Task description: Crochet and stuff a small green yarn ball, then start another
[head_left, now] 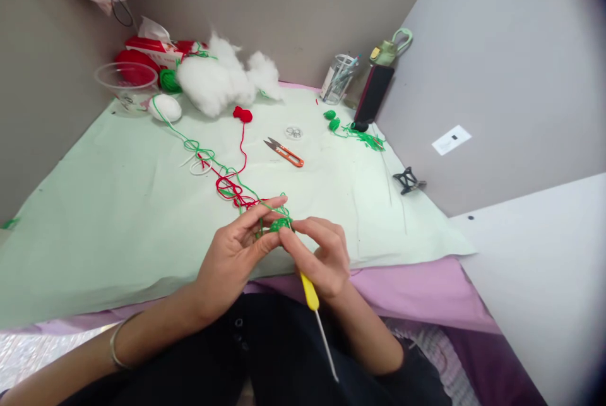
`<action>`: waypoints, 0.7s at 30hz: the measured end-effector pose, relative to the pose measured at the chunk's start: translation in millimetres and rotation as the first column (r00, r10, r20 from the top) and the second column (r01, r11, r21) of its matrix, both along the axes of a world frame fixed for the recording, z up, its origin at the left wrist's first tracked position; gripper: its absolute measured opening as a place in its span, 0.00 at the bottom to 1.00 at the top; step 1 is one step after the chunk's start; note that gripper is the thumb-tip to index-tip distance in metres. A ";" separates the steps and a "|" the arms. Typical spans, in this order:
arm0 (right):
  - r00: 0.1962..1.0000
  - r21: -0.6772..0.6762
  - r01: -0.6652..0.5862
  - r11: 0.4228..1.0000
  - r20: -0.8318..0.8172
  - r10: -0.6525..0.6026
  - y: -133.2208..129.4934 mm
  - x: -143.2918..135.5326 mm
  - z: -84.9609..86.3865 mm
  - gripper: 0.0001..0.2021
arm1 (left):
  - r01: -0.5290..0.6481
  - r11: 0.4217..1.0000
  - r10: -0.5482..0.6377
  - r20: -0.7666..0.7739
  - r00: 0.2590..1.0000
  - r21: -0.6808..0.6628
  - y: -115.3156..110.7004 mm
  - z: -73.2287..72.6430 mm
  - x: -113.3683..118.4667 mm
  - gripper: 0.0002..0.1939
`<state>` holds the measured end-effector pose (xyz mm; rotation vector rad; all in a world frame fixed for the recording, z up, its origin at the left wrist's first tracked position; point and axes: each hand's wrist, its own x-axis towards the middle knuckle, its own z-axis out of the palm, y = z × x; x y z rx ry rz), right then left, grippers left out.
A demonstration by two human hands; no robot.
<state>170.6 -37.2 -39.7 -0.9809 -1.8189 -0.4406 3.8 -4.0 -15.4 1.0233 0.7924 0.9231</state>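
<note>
Between my two hands is a small green crochet piece. My left hand pinches it from the left, with green yarn running by its raised index finger. In my right hand is a crochet hook with a yellow handle, gripped by thumb and fingers. One metal end of the hook sticks out below the hand; its upper end, at the green piece, is mostly hidden. Red yarn lies tangled with green strands just beyond my left hand.
Orange thread snips lie mid-table near a small ring container. White stuffing, a plastic tub and a tissue box stand back left. A pen jar, a phone and green yarn scraps are back right.
</note>
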 end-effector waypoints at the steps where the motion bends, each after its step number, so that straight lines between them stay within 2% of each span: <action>1: 1.000 0.032 0.025 0.999 -0.001 -0.025 0.4 -0.9 -1.3 0.20 | 0.005 1.000 -0.004 0.023 1.000 -0.023 -0.9 -0.1 0.6 0.22; 3: 1.000 0.048 -0.014 0.999 -0.025 0.015 2.5 -1.1 -2.3 0.20 | 0.059 0.989 -0.045 0.107 0.993 -0.132 0.0 0.9 0.4 0.22; 5: 0.981 -0.005 -0.128 0.992 -0.148 0.125 5.5 0.5 -0.8 0.19 | 0.163 0.951 -0.106 0.219 0.970 -0.263 3.5 2.9 -1.3 0.24; 7: 0.906 -0.110 -0.285 0.952 -0.357 0.229 7.9 3.2 3.0 0.16 | 0.243 0.914 -0.150 0.288 0.946 -0.324 8.1 4.9 -4.0 0.28; 9: 0.795 -0.182 -0.423 0.888 -0.545 0.267 8.6 6.4 8.1 0.13 | 0.257 0.911 -0.164 0.289 0.943 -0.322 12.7 6.3 -7.0 0.30; 11: 0.719 -0.219 -0.499 0.839 -0.646 0.259 7.9 9.9 12.6 0.11 | 0.234 0.923 -0.165 0.235 0.958 -0.305 16.8 6.7 -10.1 0.31; 14: 0.613 -0.245 -0.554 0.796 -0.766 0.191 7.1 15.1 16.5 0.10 | 0.230 0.934 -0.195 0.149 0.969 -0.273 21.3 6.3 -14.2 0.32; 18: 0.376 -0.223 -0.692 0.686 -0.923 0.079 10.7 18.5 18.5 0.07 | 0.263 0.940 -0.239 0.132 0.962 -0.218 22.6 5.1 -15.2 0.28; 19: 0.337 -0.228 -0.723 0.653 -0.940 0.045 11.5 17.6 18.5 0.08 | 0.256 0.945 -0.234 0.125 0.964 -0.203 21.6 4.5 -14.2 0.27; 20: 0.326 -0.240 -0.736 0.633 -0.945 0.021 11.7 15.8 17.9 0.09 | 0.240 0.954 -0.222 0.113 0.968 -0.181 20.0 3.7 -12.7 0.27; 21: 0.353 -0.265 -0.726 0.635 -0.935 0.014 11.3 13.0 16.5 0.10 | 0.215 0.965 -0.201 0.102 0.974 -0.153 17.8 2.6 -10.7 0.28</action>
